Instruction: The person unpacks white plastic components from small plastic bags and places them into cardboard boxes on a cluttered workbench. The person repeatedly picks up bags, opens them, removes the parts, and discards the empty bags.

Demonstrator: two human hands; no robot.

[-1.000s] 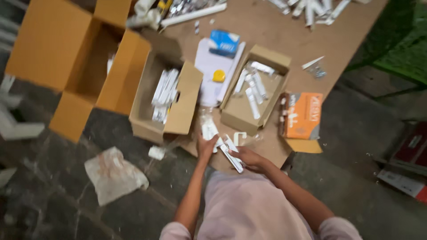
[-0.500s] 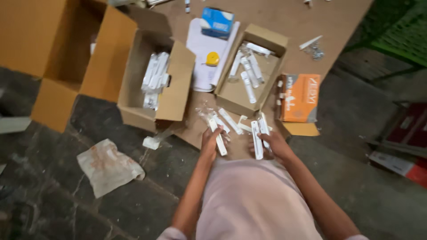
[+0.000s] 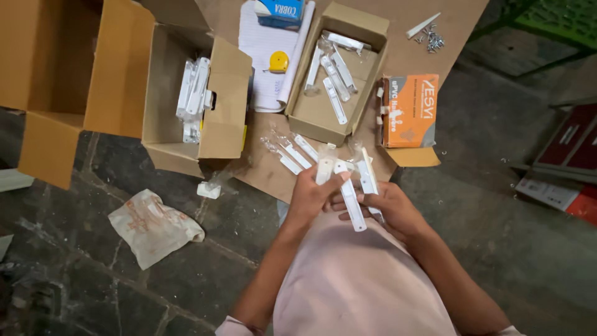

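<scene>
My left hand [image 3: 309, 197] and my right hand [image 3: 387, 209] meet in front of me, above my lap. Together they hold a small bunch of long white plastic bars [image 3: 350, 195] in clear sleeves. The left hand grips one bar near its top; the right hand closes around the others from below. Two or three more wrapped white bars [image 3: 291, 154] lie on the brown cardboard sheet [image 3: 264, 171] just beyond my hands.
An open brown box [image 3: 309, 113] holds several white bars. To its left another box [image 3: 163, 87] holds stacked white parts, beside a large empty carton [image 3: 46, 56]. An orange box [image 3: 410, 111], yellow tape measure [image 3: 278, 61], loose screws [image 3: 431, 40] and crumpled bag [image 3: 152, 225] lie around.
My hands have come together nearer my body, gathering more white bars off the cardboard. The view has shifted closer and lower over the boxes.
</scene>
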